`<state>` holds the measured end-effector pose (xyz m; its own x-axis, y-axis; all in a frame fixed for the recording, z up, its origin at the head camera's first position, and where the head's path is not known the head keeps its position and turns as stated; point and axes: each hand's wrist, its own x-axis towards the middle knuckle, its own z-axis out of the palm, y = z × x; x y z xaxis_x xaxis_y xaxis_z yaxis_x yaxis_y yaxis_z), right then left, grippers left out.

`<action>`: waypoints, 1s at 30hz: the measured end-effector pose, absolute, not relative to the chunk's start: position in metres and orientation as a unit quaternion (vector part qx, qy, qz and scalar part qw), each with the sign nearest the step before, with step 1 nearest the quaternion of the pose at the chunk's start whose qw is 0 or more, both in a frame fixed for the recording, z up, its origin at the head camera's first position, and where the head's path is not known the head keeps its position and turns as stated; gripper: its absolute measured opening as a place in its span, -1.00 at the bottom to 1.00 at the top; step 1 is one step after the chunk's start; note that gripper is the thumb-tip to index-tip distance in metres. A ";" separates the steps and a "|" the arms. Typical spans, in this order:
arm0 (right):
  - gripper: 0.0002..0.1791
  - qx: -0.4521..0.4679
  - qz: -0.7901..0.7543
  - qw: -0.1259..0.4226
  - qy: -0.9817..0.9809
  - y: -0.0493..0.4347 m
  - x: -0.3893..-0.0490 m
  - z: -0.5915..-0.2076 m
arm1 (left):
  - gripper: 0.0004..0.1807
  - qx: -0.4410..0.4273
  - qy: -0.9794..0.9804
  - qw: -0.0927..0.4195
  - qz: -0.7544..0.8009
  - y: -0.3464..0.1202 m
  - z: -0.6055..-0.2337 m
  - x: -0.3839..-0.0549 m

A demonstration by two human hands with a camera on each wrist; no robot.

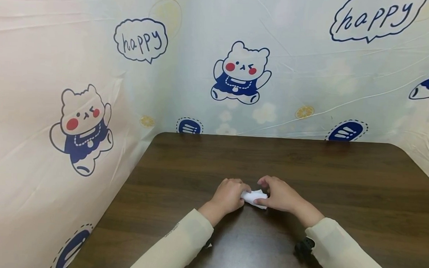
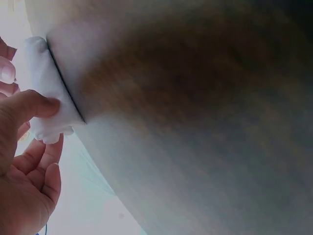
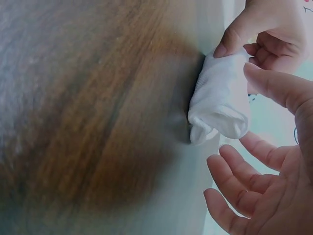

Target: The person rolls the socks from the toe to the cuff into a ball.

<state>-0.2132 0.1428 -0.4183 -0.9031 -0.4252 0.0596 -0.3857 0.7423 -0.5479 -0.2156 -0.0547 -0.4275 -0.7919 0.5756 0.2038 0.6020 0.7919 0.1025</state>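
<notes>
A small rolled white cloth (image 1: 255,197) lies on the dark wooden table between my two hands. My left hand (image 1: 229,195) holds its left end, the thumb on the near side and the fingers behind. In the left wrist view the thumb presses on the white cloth (image 2: 46,83), with curled fingers around the far side. My right hand (image 1: 281,196) is at the other end. Its thumb touches the roll in the right wrist view, while the other fingers spread loosely beside the cloth's open, layered end (image 3: 227,120).
The brown wooden table (image 1: 206,157) has rounded far corners. Behind it and to the left hangs a pale curtain (image 1: 190,25) printed with bears and lettering. A dark band-like device (image 1: 304,248) sits at the right wrist, under a cream sleeve (image 1: 346,247).
</notes>
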 end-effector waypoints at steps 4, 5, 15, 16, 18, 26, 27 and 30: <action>-0.38 -0.211 -0.280 0.042 0.935 0.141 -0.213 -0.420 | -0.72 -0.311 -0.944 0.081 -0.079 -0.055 -0.428 -0.215; -0.38 -0.210 -0.278 0.044 0.936 0.141 -0.214 -0.421 | -0.72 -0.312 -0.944 0.081 -0.079 -0.055 -0.428 -0.215; -0.58 -0.178 -0.299 0.081 0.934 0.133 -0.217 -0.432 | -0.72 -0.316 -0.942 0.091 -0.067 -0.056 -0.428 -0.212; -0.60 -0.176 -0.301 0.081 0.934 0.133 -0.216 -0.432 | -0.72 -0.316 -0.942 0.092 -0.066 -0.056 -0.428 -0.212; -0.63 -0.173 -0.306 0.077 0.933 0.133 -0.216 -0.432 | -0.71 -0.314 -0.943 0.093 -0.064 -0.056 -0.427 -0.211; -0.67 -0.171 -0.310 0.067 0.933 0.133 -0.213 -0.429 | -0.70 -0.308 -0.945 0.094 -0.061 -0.056 -0.422 -0.209; -0.67 -0.173 -0.310 0.063 0.933 0.134 -0.212 -0.429 | -0.70 -0.307 -0.945 0.095 -0.067 -0.056 -0.421 -0.209; -0.68 -0.169 -0.314 0.055 0.932 0.134 -0.213 -0.427 | -0.70 -0.303 -0.942 0.108 -0.091 -0.057 -0.415 -0.208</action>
